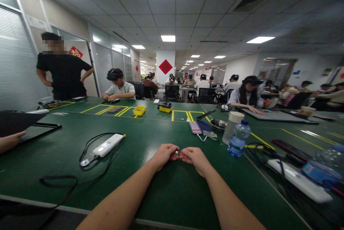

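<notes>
My left hand (164, 154) and my right hand (195, 157) meet fingertip to fingertip over the green table (150, 194), both resting on it. Between them they pinch a tiny object (178, 153) with white and orange-red parts; it is too small to name. Both hands have their fingers curled closed around it. My bare forearms run back toward the near table edge.
A white power bank (108, 145) with black cable lies left of my hands. A water bottle (238, 138), white cup (232, 127) and metal bowl (218, 125) stand to the right. Yellow trays (139, 110) sit farther off. Another person's hand (9, 140) rests at left. Seated people fill the room.
</notes>
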Available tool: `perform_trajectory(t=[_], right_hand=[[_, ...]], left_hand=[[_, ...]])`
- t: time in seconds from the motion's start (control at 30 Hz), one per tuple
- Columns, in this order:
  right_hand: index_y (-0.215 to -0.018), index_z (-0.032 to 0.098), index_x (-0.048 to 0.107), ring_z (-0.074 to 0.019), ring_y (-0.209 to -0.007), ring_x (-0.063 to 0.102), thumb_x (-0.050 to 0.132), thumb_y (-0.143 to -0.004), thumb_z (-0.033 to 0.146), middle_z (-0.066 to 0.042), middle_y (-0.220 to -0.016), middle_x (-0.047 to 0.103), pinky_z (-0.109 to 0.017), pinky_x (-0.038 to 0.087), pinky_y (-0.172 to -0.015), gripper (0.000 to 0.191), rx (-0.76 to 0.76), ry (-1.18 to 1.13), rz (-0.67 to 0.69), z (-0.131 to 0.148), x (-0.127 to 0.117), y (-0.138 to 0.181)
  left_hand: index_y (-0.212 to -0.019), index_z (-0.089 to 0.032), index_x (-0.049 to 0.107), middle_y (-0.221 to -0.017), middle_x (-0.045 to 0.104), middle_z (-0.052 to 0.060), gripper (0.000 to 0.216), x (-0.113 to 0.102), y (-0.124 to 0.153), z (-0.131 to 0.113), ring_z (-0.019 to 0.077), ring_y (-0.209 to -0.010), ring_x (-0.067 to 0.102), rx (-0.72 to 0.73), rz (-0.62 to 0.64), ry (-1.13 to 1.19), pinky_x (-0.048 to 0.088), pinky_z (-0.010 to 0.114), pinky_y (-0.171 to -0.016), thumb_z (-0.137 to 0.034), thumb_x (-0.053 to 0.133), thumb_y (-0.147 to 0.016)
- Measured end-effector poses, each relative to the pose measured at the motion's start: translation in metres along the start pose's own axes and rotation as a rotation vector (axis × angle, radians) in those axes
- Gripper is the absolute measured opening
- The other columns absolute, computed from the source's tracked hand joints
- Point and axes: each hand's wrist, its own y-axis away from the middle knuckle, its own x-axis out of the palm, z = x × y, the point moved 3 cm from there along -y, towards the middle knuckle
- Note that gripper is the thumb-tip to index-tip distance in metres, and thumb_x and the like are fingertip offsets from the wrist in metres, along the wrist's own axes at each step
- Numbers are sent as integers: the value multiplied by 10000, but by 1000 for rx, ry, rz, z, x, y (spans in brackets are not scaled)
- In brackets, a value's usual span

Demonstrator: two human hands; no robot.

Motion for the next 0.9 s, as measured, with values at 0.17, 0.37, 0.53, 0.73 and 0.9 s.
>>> perform_trajectory(t=[0.17, 0.37, 0.53, 0.73, 0.9], right_hand=[[-770, 106, 632, -159, -705, 661, 589, -748, 347, -111, -751, 673, -281, 536, -670, 246, 37, -60, -9, -1, -2, -1], [-790, 105, 637, -170, -742, 666, 593, -730, 286, -113, -792, 677, -280, 535, -685, 196, 42, -73, -12, -1, -2, -2], [-825, 98, 634, -190, -772, 669, 586, -715, 212, -122, -814, 678, -296, 537, -706, 166, 44, -67, -14, -3, -1, -3], [-800, 106, 624, -179, -755, 668, 634, -666, 152, -105, -810, 670, -273, 545, -689, 143, 43, -75, -17, 2, 0, 0], [-831, 135, 606, -168, -729, 665, 665, -654, 178, -71, -815, 655, -276, 545, -668, 192, 34, -113, -18, 5, 1, 2]], left_hand=[[-942, -106, 625, -809, 662, 83, 346, -1, 0, 1, 140, -686, 626, -4, -1, 29, 498, 244, -623, -392, 530, -773], [-945, -108, 623, -798, 662, 80, 246, 0, 0, -1, 136, -672, 628, -31, -2, 65, 506, 243, -623, -248, 543, -759], [-931, -100, 613, -816, 653, 85, 244, 2, -1, 0, 127, -673, 624, -45, -1, 67, 498, 236, -639, -116, 555, -695], [-933, -102, 595, -732, 624, 39, 254, 2, 0, -2, 87, -567, 561, 85, 44, -31, 449, 205, -567, -127, 563, -682], [-905, -122, 602, -738, 595, 14, 247, 2, 6, -8, 77, -558, 540, 136, 3, -108, 422, 184, -535, -158, 611, -661]])
